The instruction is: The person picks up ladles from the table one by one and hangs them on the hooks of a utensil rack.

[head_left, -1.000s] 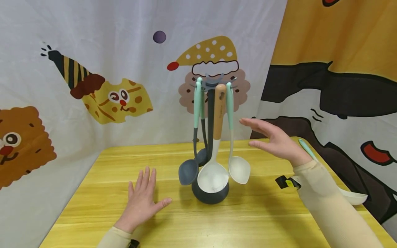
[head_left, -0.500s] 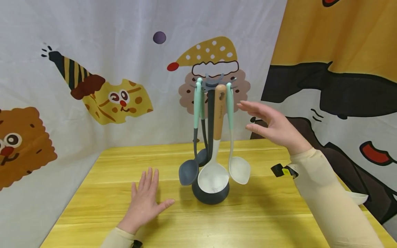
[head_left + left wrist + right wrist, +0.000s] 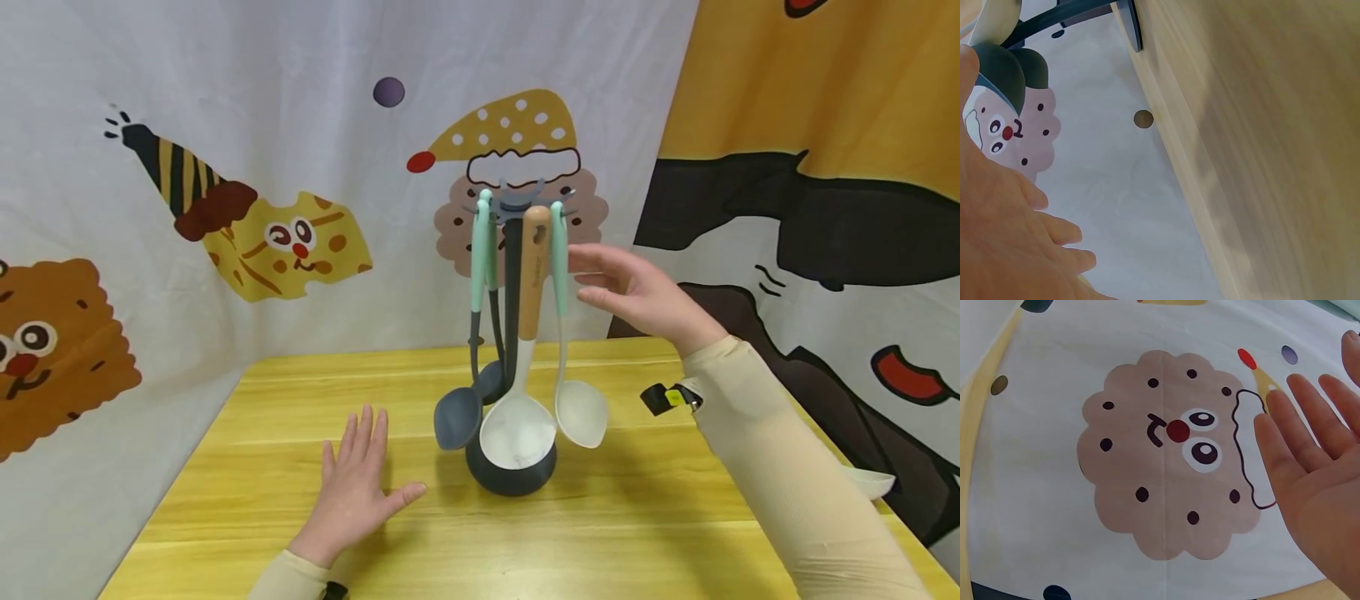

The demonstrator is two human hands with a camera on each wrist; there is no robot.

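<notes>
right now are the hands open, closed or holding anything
Left hand: open, fingers spread, holding nothing.
Right hand: open, holding nothing, fingertips at the rightmost green handle; whether they touch cannot be told.

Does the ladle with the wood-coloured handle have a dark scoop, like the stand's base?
No: in the head view its scoop is white, while the base is dark.

Curtained corner: cartoon drapes, wooden table
</notes>
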